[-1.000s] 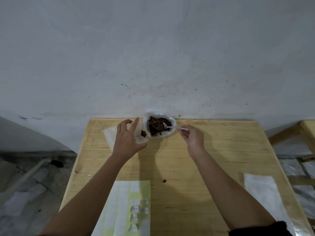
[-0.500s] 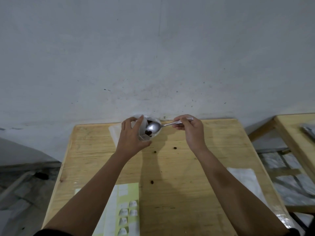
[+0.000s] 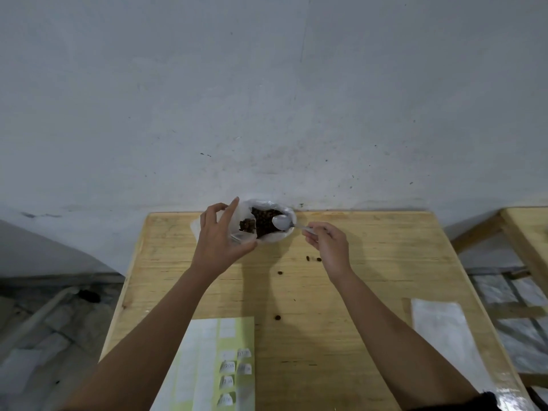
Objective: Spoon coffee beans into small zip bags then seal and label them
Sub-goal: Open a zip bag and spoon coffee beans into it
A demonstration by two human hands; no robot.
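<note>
A clear plastic bag of dark coffee beans (image 3: pixel 267 222) stands open at the table's far edge by the wall. My left hand (image 3: pixel 221 237) holds a small zip bag (image 3: pixel 244 229) upright just left of it, with a few beans inside. My right hand (image 3: pixel 326 243) pinches the handle of a metal spoon (image 3: pixel 283 222). The spoon's bowl hovers over the big bag's beans and looks empty.
The wooden table (image 3: pixel 370 280) has several loose beans (image 3: pixel 313 258) scattered near my right hand and mid-table. A label sheet (image 3: pixel 219 366) with several written stickers lies near the front. A white pouch (image 3: pixel 441 330) lies at the right. Another table (image 3: pixel 527 232) stands further right.
The spoon tipped beans into the small zip bag and has moved back right over the big bag. More loose beans lie on the table than a second ago.
</note>
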